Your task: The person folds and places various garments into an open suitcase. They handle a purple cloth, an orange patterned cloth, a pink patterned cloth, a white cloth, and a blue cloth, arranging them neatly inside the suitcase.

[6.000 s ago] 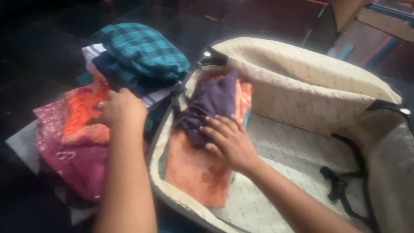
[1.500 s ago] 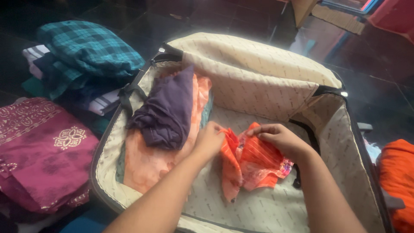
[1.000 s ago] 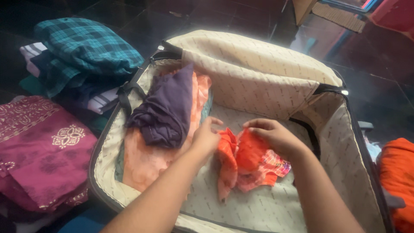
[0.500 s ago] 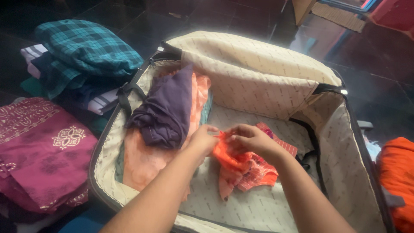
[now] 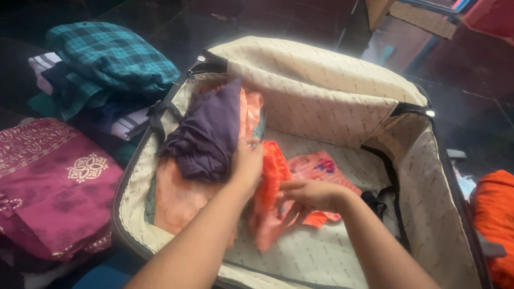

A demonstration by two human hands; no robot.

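Far left: folded teal plaid cloth (image 5: 107, 61) on a stack, maroon patterned garment (image 5: 51, 182) nearer | centre: open beige suitcase (image 5: 332, 91) on the floor, purple cloth (image 5: 206, 134) at its left | left hand (image 5: 247, 166) grips orange garment (image 5: 273, 187) | right hand (image 5: 313, 195), fingers curled, pinches it inside the suitcase.

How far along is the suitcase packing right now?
Done: a purple garment lies on peach cloth at the left of the open suitcase. In hand: left hand and right hand press an orange garment beside them. Left: the teal plaid stack and maroon garment sit outside.
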